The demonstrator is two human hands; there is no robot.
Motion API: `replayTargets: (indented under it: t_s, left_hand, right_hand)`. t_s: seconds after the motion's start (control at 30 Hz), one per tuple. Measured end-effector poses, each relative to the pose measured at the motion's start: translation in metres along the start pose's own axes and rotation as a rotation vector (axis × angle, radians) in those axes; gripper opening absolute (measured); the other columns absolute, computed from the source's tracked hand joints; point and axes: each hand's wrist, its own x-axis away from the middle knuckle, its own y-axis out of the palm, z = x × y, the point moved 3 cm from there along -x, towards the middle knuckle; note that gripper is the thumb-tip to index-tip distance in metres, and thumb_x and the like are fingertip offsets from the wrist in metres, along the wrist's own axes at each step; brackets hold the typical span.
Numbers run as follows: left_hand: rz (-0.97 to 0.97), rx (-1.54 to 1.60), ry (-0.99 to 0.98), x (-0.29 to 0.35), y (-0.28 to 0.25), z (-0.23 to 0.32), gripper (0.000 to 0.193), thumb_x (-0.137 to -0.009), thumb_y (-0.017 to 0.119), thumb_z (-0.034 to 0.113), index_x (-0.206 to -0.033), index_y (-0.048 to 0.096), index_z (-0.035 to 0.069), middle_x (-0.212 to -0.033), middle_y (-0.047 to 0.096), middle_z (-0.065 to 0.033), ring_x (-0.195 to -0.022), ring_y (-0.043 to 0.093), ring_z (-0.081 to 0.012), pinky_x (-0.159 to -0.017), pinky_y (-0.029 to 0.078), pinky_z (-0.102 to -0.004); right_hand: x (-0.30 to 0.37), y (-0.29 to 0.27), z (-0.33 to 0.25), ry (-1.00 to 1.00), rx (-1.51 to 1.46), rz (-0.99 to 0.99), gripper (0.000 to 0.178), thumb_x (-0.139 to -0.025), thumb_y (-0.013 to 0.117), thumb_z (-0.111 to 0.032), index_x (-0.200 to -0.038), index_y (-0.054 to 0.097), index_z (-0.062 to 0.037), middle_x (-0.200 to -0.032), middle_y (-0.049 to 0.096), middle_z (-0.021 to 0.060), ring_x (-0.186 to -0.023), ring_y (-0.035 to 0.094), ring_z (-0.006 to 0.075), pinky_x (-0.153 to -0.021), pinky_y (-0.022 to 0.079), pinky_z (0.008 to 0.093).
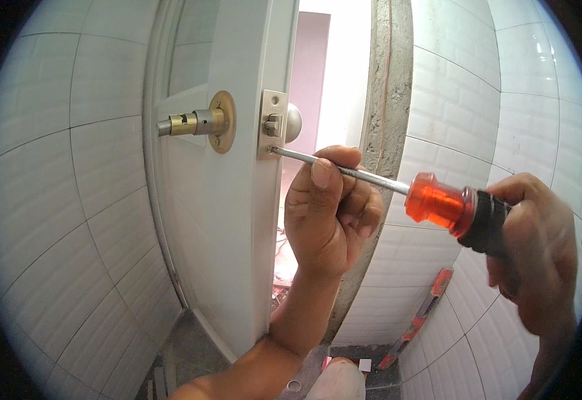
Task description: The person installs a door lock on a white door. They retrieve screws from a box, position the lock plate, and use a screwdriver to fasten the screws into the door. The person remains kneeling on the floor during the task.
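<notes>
A screwdriver (437, 202) with a clear orange and black handle points left, its tip at the lower screw of the latch plate (275, 110) on the door's edge. My right hand (537, 240) is wrapped round the black end of the handle, slightly blurred. Along the steel shaft, my left hand (331, 207) pinches it between thumb and fingers near the tip. The latch bolt sticks out from the plate. On the white door's (227, 220) face, a bare brass knob spindle (187, 123) projects from a round brass rose (223, 122). A silver knob (293, 123) shows behind the door edge.
The door stands ajar beside a rough cement jamb (387, 87). White tiled walls (111, 160) close in on both sides. A red spirit level (416, 320) leans against the right wall. Strips of material (161, 383) lie on the dark floor at lower left.
</notes>
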Motion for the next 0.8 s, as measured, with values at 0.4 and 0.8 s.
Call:
replayTargets:
  t_s: [0.4, 0.8]
  left_hand:
    - [-0.009, -0.013, 0.018, -0.001, 0.000, -0.001, 0.037, -0.100, 0.050, 0.032, -0.111, 0.058, -0.003, -0.058, 0.030, 0.0050, -0.050, 0.029, -0.0053, -0.043, 0.033, -0.0220]
    - [-0.103, 0.056, -0.018, -0.002, -0.004, -0.004, 0.035, -0.101, 0.049, 0.033, -0.110, 0.061, 0.002, -0.068, 0.037, 0.0039, -0.054, 0.031, -0.0060, -0.043, 0.031, -0.0226]
  right_hand:
    - [0.005, -0.005, -0.007, -0.799, 0.451, 0.280, 0.064, -0.079, 0.075, -0.023, -0.129, 0.043, 0.0013, -0.081, 0.054, 0.0087, -0.069, 0.054, 0.0132, -0.054, 0.043, 0.0253]
    - [0.018, 0.002, -0.009, -0.806, 0.685, 0.188, 0.067, -0.077, 0.076, -0.045, -0.121, 0.051, -0.0015, -0.102, 0.056, 0.0174, -0.070, 0.060, 0.0164, -0.052, 0.045, 0.0267]
